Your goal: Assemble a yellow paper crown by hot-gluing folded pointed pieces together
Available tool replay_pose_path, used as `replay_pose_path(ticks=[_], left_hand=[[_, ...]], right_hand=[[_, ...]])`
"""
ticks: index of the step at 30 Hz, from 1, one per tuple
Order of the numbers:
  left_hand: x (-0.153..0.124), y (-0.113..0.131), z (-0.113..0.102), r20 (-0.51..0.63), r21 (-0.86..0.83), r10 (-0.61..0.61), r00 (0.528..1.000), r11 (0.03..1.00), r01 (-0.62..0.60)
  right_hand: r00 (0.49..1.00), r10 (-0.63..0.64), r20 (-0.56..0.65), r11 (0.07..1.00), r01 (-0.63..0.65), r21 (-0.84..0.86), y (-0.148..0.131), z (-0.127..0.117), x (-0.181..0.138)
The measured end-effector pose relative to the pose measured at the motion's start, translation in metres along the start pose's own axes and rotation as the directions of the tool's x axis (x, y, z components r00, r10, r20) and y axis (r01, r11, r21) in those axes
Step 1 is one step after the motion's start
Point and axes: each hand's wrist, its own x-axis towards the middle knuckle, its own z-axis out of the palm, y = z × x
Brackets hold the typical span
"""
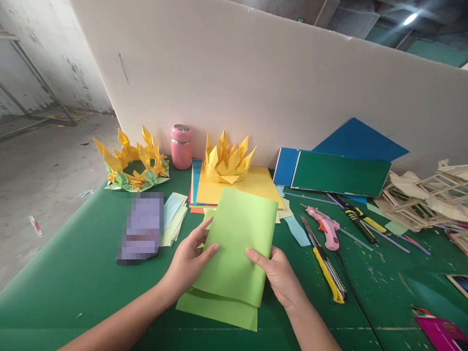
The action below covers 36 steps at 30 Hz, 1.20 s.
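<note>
A sheet of light green paper, folded over on itself, is held up above the green table. Its lower layer sticks out below the upper one at the near edge. My left hand grips its left side, thumb on top and the other fingers at the edge and behind. On the right side my right hand pinches the folded paper, thumb on the front face and the fingers hidden behind. Just beyond the paper lies a stack of coloured paper with a yellow sheet on top, bearing a yellow folded-paper crown.
At the left stand a yellow and green paper crown and a pink flask, with a blurred purple item nearer. On the right lie a yellow utility knife, a pink glue gun, pliers, boards and a wooden model.
</note>
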Motion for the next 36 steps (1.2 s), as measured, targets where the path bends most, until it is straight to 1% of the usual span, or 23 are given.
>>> replay_pose_path(ticks=[2, 3, 5, 7, 9, 10, 11, 12, 13, 14, 15, 16, 17, 18, 20, 23, 26, 29, 33, 36], left_hand=[[0.000, -0.003, -0.001, -0.046, 0.113, 0.074, 0.996, 0.991, -0.069], [-0.001, -0.003, -0.002, -0.038, 0.177, 0.111, 0.993, 0.979, -0.103], [-0.001, -0.003, -0.004, 0.015, 0.304, 0.165, 0.986, 0.939, -0.162], [-0.001, -0.003, -0.006, 0.057, 0.416, 0.172, 0.983, 0.892, -0.180], [0.000, -0.003, -0.008, 0.057, 0.497, 0.149, 0.987, 0.853, -0.157], [0.000, -0.004, -0.008, 0.056, 0.529, 0.135, 0.989, 0.836, -0.144], [0.000, -0.005, -0.008, 0.058, 0.560, 0.122, 0.991, 0.818, -0.134], [0.001, -0.006, -0.008, 0.062, 0.589, 0.111, 0.992, 0.798, -0.126], [0.001, -0.008, -0.008, 0.065, 0.616, 0.104, 0.993, 0.779, -0.121], [0.001, -0.009, -0.008, 0.067, 0.640, 0.099, 0.993, 0.759, -0.119], [0.001, -0.010, -0.008, 0.067, 0.661, 0.098, 0.993, 0.741, -0.118], [0.001, -0.012, -0.008, 0.068, 0.679, 0.099, 0.993, 0.725, -0.119], [0.001, -0.013, -0.009, 0.071, 0.691, 0.104, 0.992, 0.712, -0.124], [0.001, -0.014, -0.009, 0.077, 0.701, 0.112, 0.991, 0.701, -0.134], [0.000, -0.016, -0.010, 0.097, 0.714, 0.138, 0.986, 0.680, -0.166], [0.000, -0.018, -0.011, 0.116, 0.735, 0.199, 0.973, 0.642, -0.218], [-0.001, -0.019, -0.011, 0.136, 0.756, 0.232, 0.963, 0.604, -0.253], [-0.002, -0.019, -0.011, 0.148, 0.774, 0.219, 0.964, 0.582, -0.251], [-0.002, -0.016, -0.010, 0.122, 0.772, 0.216, 0.969, 0.593, -0.229], [0.001, -0.010, -0.011, 0.112, 0.757, 0.199, 0.974, 0.618, -0.214]], right_hand=[[1.000, 0.001, -0.005, 1.000, -0.001, -0.011, -0.001, 0.000, 0.000], [1.000, 0.001, -0.008, 1.000, -0.001, -0.018, -0.001, 0.001, -0.001], [1.000, -0.007, -0.014, 0.999, 0.006, -0.037, -0.002, 0.002, -0.001], [0.999, -0.041, -0.006, 0.997, 0.040, -0.069, -0.001, 0.003, -0.002], [0.989, -0.146, -0.006, 0.980, 0.144, -0.141, 0.002, 0.002, -0.001], [0.972, -0.235, -0.024, 0.951, 0.224, -0.213, 0.005, 0.001, -0.001], [0.938, -0.344, -0.049, 0.895, 0.312, -0.318, 0.007, 0.000, 0.000], [0.882, -0.466, -0.066, 0.805, 0.392, -0.445, 0.009, -0.001, 0.001], [0.812, -0.581, -0.051, 0.681, 0.452, -0.576, 0.011, -0.003, 0.001], [0.741, -0.672, 0.003, 0.538, 0.491, -0.686, 0.012, -0.004, 0.001], [0.682, -0.726, 0.087, 0.394, 0.517, -0.760, 0.013, -0.005, 0.001], [0.640, -0.745, 0.186, 0.269, 0.544, -0.795, 0.013, -0.006, 0.001], [0.613, -0.738, 0.282, 0.171, 0.574, -0.801, 0.013, -0.006, 0.000], [0.600, -0.713, 0.362, 0.102, 0.600, -0.794, 0.012, -0.005, 0.000], [0.597, -0.654, 0.464, 0.028, 0.632, -0.774, 0.011, -0.003, -0.001], [0.622, -0.586, 0.519, -0.010, 0.635, -0.773, 0.011, -0.001, 0.001], [0.652, -0.549, 0.523, -0.023, 0.614, -0.789, 0.012, 0.000, 0.002], [0.666, -0.545, 0.509, -0.024, 0.595, -0.804, 0.013, 0.001, 0.003], [0.665, -0.547, 0.509, -0.033, 0.590, -0.806, 0.013, 0.002, 0.003], [0.665, -0.545, 0.511, -0.036, 0.590, -0.806, 0.013, 0.002, 0.003]])
